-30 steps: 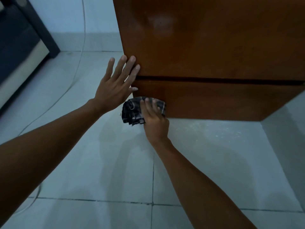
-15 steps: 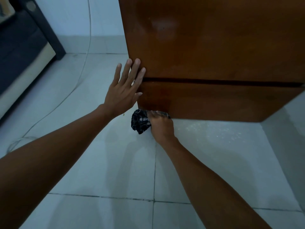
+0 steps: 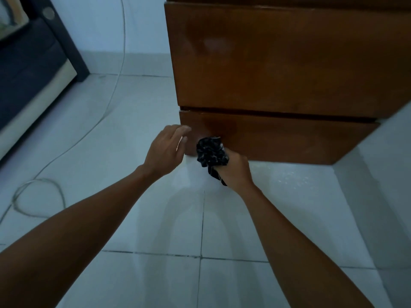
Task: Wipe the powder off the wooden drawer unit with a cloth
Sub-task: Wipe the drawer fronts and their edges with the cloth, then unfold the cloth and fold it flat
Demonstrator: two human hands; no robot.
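The right hand (image 3: 233, 168) grips a dark patterned cloth (image 3: 211, 151), bunched into a wad in its fist, with a tail of fabric hanging down past the wrist. The wad is pressed against the lowest drawer front of the wooden drawer unit (image 3: 278, 70), near its left corner and just above the floor. The left hand (image 3: 165, 147) sits just beside it, fingers loosely bent and holding nothing, its fingertips close to the corner of that drawer; whether they touch the wood I cannot tell.

The unit's fronts are glossy brown, with a dark gap between the tall upper drawer and the low one. It stands on a pale tiled floor (image 3: 155, 218) with dark grout lines, and a scatter of white powder (image 3: 293, 178) lies on the tile to the right of the cloth. A thin cable (image 3: 40, 187) loops across the floor at left, near a dark piece of furniture (image 3: 33, 63) against the white wall.

Half a second ago the left hand lay flat, fingers spread, higher on the unit's edge; now it has dropped and curled. The cloth has come up from the bottom edge onto the drawer face.
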